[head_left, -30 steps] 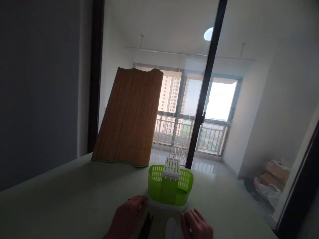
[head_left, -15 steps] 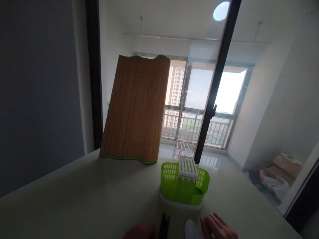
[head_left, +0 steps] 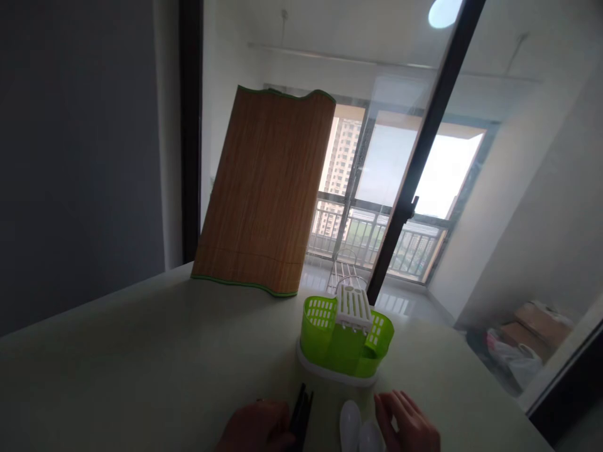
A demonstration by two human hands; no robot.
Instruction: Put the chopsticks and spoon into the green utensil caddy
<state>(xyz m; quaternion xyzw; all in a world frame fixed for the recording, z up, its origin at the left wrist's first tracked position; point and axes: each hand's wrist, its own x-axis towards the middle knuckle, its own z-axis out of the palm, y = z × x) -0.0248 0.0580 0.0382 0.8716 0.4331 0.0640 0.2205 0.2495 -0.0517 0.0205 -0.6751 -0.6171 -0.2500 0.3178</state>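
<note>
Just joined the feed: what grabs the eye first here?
The bright green caddy with its white slotted insert stands on the pale table, just beyond both hands. Behind it on the left, a tall bamboo mat stands upright. At the near edge, the left hand touches dark sticks and the right hand lies beside white spoons.

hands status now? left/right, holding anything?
Left hand: curled over thin black sticks; whether it grips them cannot be told.
Right hand: open, fingers spread, beside two white rounded plastic pieces.
</note>
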